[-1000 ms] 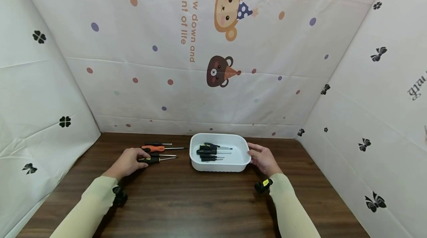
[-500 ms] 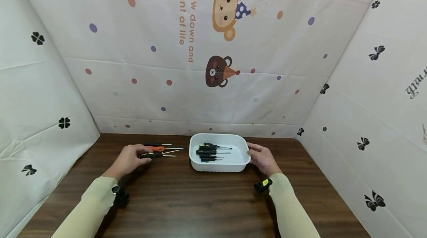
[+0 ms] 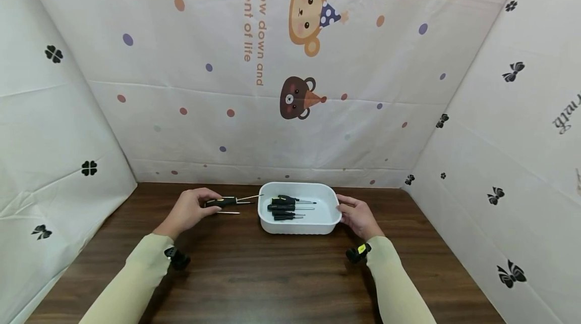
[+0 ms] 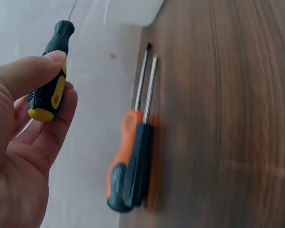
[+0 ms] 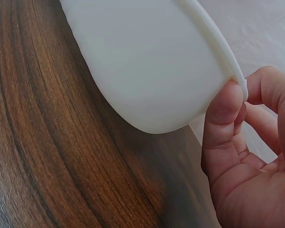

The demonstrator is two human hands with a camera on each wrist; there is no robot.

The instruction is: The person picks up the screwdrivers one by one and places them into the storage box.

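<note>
My left hand (image 3: 192, 208) holds a black-and-yellow screwdriver (image 4: 40, 99) by its handle, thumb laid across it. In the head view the thin shaft points right and its tip overlaps the left rim of a white plastic bin (image 3: 297, 228). Below this hand, in the left wrist view, an orange-and-black screwdriver (image 4: 127, 137) and a black-handled screwdriver (image 4: 141, 156) lie side by side on the table. My right hand (image 3: 358, 218) pinches the bin's right rim between thumb and fingers. Several dark-handled screwdrivers (image 3: 282, 207) lie inside the bin, shafts pointing right.
The dark wood tabletop (image 3: 254, 273) carries everything. Behind it rises a white printed cloth (image 3: 181, 137), and similar cloths hang at the left (image 3: 59, 112) and right (image 3: 476, 152). The bin stands close to the back cloth.
My left hand has lifted the black-and-yellow screwdriver from beside the others and moved it back and right, nearer the bin. The right hand and bin have stayed put.
</note>
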